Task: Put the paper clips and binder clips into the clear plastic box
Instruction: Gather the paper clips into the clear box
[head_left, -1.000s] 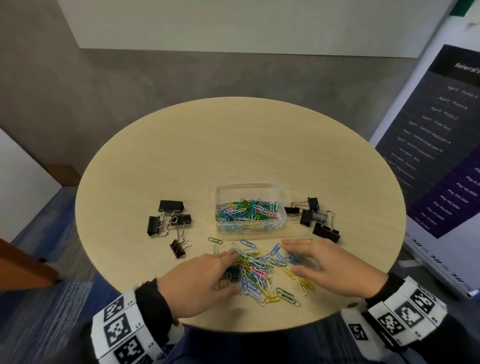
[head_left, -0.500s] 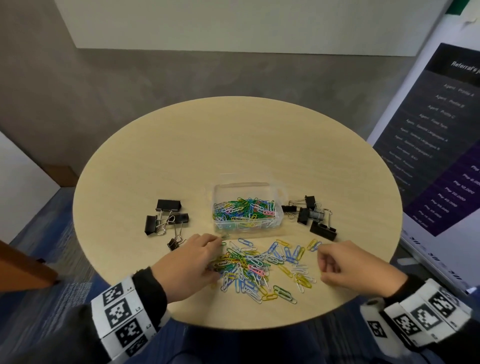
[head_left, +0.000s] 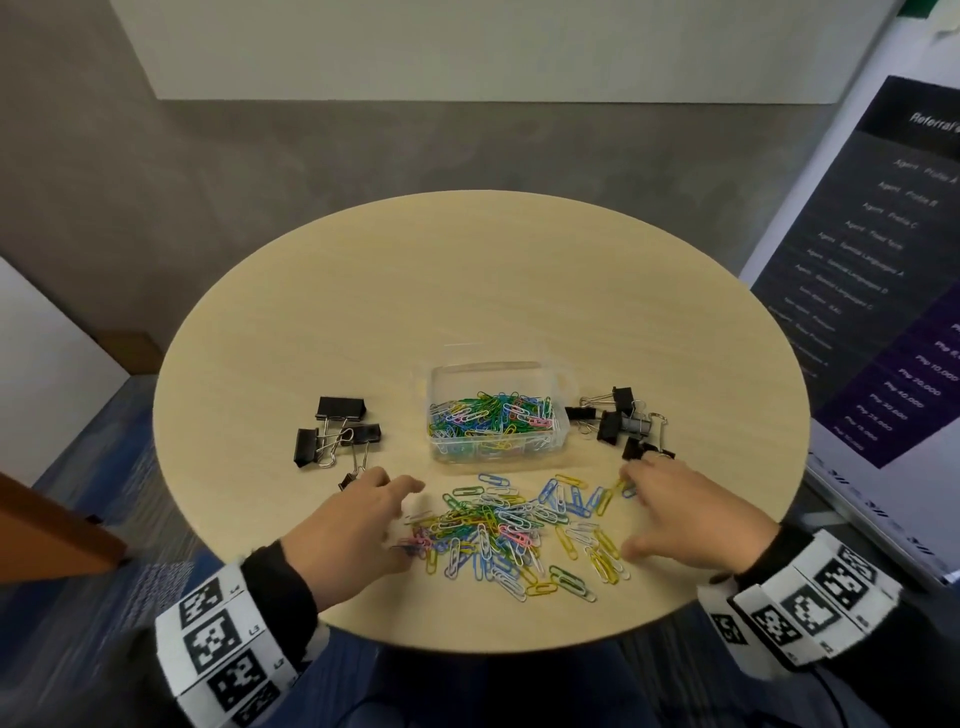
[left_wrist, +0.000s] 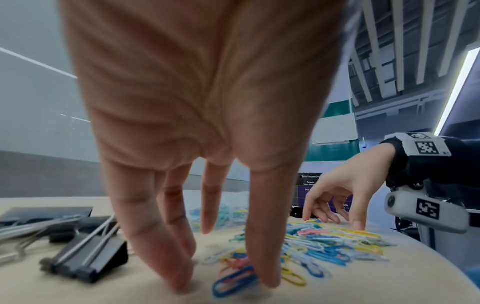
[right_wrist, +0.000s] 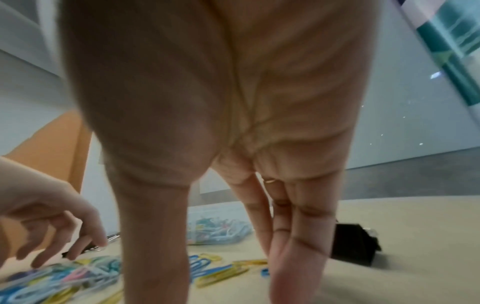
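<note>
Table: a round, pale wood-grain table (head_left: 467, 291) carries everything; the person stands at its near edge.
Banner: a dark printed banner (head_left: 883, 270) stands beyond the table's right side.
Clear plastic box: the clear plastic box (head_left: 563, 402) sits near the table's middle, open on top, partly filled with coloured paper clips.
Loose paper clips: a scattered heap of loose paper clips (head_left: 509, 530) lies on the table just in front of the box, between the two hands.
Left binder clips: a cluster of black left binder clips (head_left: 337, 431) lies left of the box, apart from it, with the nearest one just beside the left hand's fingers.
Right binder clips: a second black cluster of right binder clips (head_left: 618, 423) lies just right of the box.
Left hand: the left hand (head_left: 353, 530) is spread, fingers extended down, tips on the table at the heap's left edge, gripping nothing.
Right hand: the right hand (head_left: 691, 514) is likewise spread with straight fingers, tips at the heap's right edge, touching yellow clips, holding none.
</note>
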